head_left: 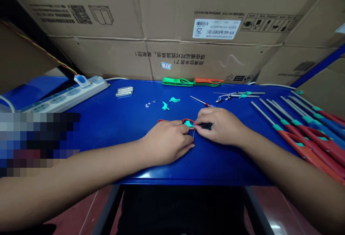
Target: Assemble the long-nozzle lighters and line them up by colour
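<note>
Both my hands rest on the blue table (pixel 113 120) near its front edge. My left hand (pixel 167 142) lies curled over a red lighter handle shell (pixel 185 121) with a teal trigger, pressing it to the table. My right hand (pixel 219 125) is closed in a pinch beside it, fingertips at the teal trigger, gripping a dark thin tool that I cannot make out well. A thin wire curves between the two hands. Most of the shell is hidden under my fingers.
Several long red and blue stick lighters (pixel 304 134) lie at the right. A green shell (pixel 176 81) and a red shell (pixel 208 81) sit at the back, with small teal parts (pixel 169 102), a small screwdriver (pixel 201 101), clear tubes (pixel 124 91), a power strip (pixel 67 95) and cardboard boxes (pixel 172 23).
</note>
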A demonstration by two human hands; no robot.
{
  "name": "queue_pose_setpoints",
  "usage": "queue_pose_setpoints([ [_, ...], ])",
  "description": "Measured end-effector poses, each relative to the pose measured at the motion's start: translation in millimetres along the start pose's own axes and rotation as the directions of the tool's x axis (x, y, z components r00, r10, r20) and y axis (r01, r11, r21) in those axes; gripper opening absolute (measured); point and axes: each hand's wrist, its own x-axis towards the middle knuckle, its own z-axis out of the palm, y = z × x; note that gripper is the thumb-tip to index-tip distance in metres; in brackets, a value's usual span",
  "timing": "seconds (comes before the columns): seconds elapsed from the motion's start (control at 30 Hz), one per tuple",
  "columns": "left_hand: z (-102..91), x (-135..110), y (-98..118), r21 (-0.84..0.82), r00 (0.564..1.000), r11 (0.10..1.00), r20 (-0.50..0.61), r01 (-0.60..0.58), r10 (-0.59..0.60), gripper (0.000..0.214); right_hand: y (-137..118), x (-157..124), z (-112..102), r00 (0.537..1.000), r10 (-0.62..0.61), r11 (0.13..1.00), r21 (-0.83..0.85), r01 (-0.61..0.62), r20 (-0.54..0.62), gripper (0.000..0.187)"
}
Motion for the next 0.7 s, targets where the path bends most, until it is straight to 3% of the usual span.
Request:
queue_pose_setpoints([
  [0.1, -5.0, 3, -16, -0.161, 0.993, 0.985, -0.099, 0.054, -0.071, 0.033, -1, 0, -1, 0.999, 0.001, 0.999, -0.053, 0.001, 0.037, 0.021],
  [0.2, -10.8, 8, -46, -0.346, 0.947, 0.917, -0.171, 0.199, -0.271, 0.025, -1, 0, -2, 0.999, -0.018, 0.997, -0.071, 0.021, 0.047, 0.021],
  [0.3, -11.8, 10, -68, -0.429, 0.946, 0.849, 0.05, 0.31, -0.32, 0.022, 0, 1, -2, 0.998, -0.052, 0.994, -0.098, 0.056, 0.044, 0.022],
  [0.4, -9.9, 12, -70, -0.439, 0.916, 0.804, 0.192, 0.401, -0.352, 0.02, -1, 3, -3, 0.992, -0.109, 0.981, -0.157, 0.117, 0.062, 0.024],
  [0.53, -9.7, 14, -61, -0.441, 0.876, 0.757, 0.237, 0.483, -0.42, 0.02, -6, 5, -3, 0.973, -0.183, 0.938, -0.27, 0.215, 0.139, 0.03],
  [0.7, -7.5, 13, -63, -0.45, 0.892, 0.77, 0.217, 0.452, -0.397, 0.02, -8, 6, -4, 0.951, -0.234, 0.907, -0.307, 0.289, 0.203, 0.03],
])
